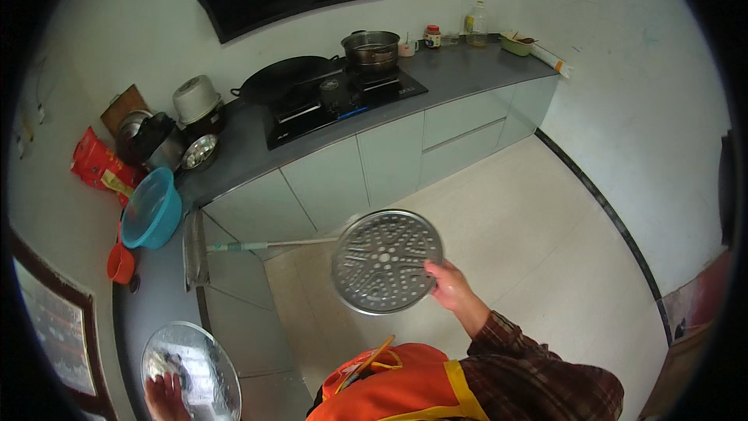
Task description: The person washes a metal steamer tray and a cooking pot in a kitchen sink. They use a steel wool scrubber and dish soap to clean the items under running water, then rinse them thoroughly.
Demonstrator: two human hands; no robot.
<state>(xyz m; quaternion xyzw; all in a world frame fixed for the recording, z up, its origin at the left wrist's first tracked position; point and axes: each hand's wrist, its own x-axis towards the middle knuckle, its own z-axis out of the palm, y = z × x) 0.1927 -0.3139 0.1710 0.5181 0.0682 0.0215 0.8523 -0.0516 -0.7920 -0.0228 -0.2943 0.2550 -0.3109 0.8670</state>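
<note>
My right hand point(453, 286) grips the right edge of a round metal steamer plate point(385, 298) full of holes, thumb on its upper face. The plate is held up over the floor in front of me, tilted so its face shows. At the lower left, my left hand point(166, 394) touches a round, shiny see-through lid point(219, 374) with a thin rim, by the counter. Its fingers reach a whitish patch near the lid's left side. Whether they grip a knob there is hidden.
A grey-headed mop point(196, 251) leans at the counter, its pole passing behind the plate. A blue basin point(153, 210) and red ladle point(120, 263) stand on the left counter point(158, 280). A wok point(280, 79) and steel pot point(371, 49) sit on the gas hob point(345, 111).
</note>
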